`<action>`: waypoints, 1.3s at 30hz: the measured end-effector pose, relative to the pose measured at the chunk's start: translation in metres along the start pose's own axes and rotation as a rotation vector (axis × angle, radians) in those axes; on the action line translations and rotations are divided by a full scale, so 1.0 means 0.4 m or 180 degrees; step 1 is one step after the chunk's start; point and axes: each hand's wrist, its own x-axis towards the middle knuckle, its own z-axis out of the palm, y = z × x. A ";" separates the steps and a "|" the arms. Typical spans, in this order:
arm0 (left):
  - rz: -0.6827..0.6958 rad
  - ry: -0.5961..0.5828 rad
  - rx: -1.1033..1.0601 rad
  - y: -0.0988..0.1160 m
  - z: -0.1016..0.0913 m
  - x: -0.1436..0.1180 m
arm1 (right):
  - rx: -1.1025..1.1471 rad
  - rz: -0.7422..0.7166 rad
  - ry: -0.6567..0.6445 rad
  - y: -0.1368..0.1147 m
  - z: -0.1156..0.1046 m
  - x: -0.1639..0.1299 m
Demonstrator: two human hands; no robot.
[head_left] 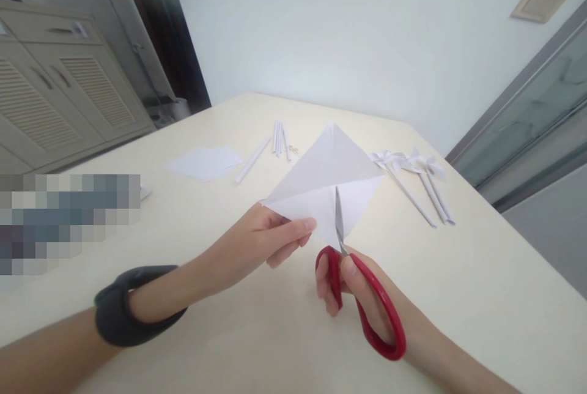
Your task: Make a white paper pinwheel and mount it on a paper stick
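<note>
Our left hand (270, 236) pinches the folded paper (328, 183) at its seven o'clock corner; our right hand (353, 296) grips the red scissors (362, 296), blades in the fold. We judge the thin paper could buckle or tear, and the cut could drift off the crease toward twelve o'clock.

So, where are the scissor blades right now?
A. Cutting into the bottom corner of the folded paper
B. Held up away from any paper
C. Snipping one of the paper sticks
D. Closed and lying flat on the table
A: the right hand works the red scissors, whose blades run up into the lower corner of the white paper that the left hand pinches.
</note>
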 end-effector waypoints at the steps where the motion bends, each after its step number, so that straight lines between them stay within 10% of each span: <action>1: 0.0026 0.0000 -0.0007 -0.005 0.000 -0.001 | 0.0038 -0.0018 0.0017 0.001 0.001 0.000; 39: 0.0136 0.0126 0.0094 -0.010 0.016 0.004 | 0.0155 0.0039 0.0073 0.006 0.007 -0.004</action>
